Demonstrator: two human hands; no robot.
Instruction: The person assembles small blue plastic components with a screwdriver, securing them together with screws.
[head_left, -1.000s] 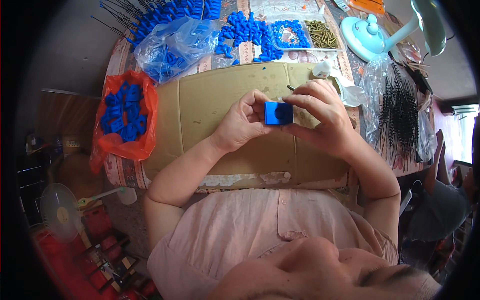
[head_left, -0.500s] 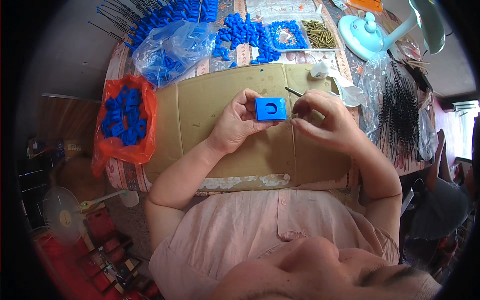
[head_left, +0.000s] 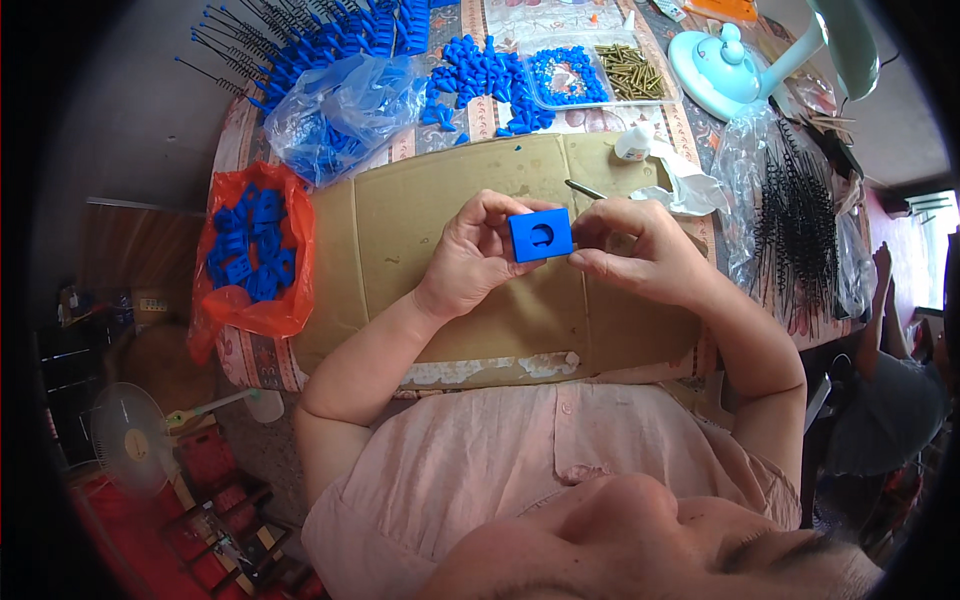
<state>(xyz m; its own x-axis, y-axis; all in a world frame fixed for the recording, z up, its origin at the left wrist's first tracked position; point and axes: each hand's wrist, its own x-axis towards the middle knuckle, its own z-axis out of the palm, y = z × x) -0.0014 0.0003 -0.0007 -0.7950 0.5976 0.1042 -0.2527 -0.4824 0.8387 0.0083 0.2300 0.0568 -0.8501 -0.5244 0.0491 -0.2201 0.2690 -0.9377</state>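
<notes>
My left hand [head_left: 467, 245] grips a small blue plastic block [head_left: 525, 249] by its left side, thumb below and fingers behind. A round recess with a raised shape inside shows on the face of the block. My right hand [head_left: 640, 245] is curled, its thumb and fingertips closed at the block's right edge. Anything small between those fingertips is hidden. Behind the right knuckles a dark pen-like stick [head_left: 582, 188] shows in part; whether the hand touches it I cannot tell. Under both hands is a cardboard sheet [head_left: 400, 230].
Left stands a red plastic bag [head_left: 296, 312] of blue parts. Behind are a clear bag [head_left: 350, 105], blue cones [head_left: 480, 75], a tray [head_left: 606, 103] of blue pieces and brass-coloured pins. A white bottle [head_left: 632, 145], lamp base [head_left: 715, 75] and black coils [head_left: 795, 225] are at the right.
My right hand has moved left and nearer to me, its fingers closing up to the block's edge. The block has tilted slightly in my left hand. The view has shifted a little.
</notes>
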